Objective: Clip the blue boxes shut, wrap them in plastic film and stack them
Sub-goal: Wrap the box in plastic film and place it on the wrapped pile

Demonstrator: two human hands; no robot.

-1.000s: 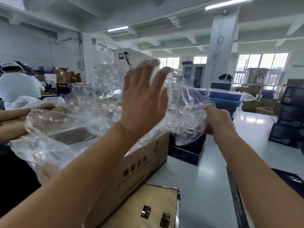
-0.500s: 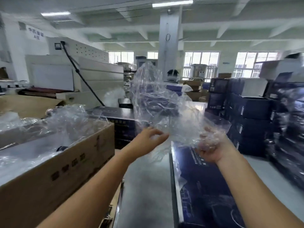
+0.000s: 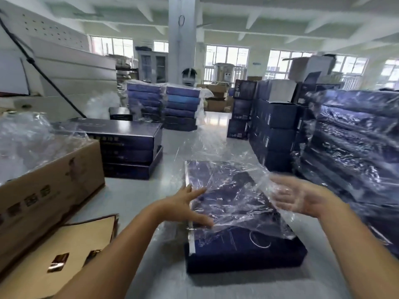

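A flat dark blue box point(image 3: 248, 247) lies on the grey table in front of me. A sheet of clear plastic film point(image 3: 228, 190) is draped over its far half. My left hand point(image 3: 185, 205) rests on the box's left edge with fingers spread flat, touching the film. My right hand point(image 3: 302, 198) hovers at the box's right side, palm up and fingers straight, partly under the film and blurred.
A cardboard carton point(image 3: 49, 186) full of film stands at the left, a tan box with gold clasps point(image 3: 62, 257) below it. Stacks of blue boxes point(image 3: 129, 147) sit behind; wrapped stacks point(image 3: 354, 152) rise at the right. The grey table point(image 3: 133, 195) shows between them.
My view swung right and down from the carton to the box. The film, held up in the air before, now lies over the blue box, and both hands have come down to it.
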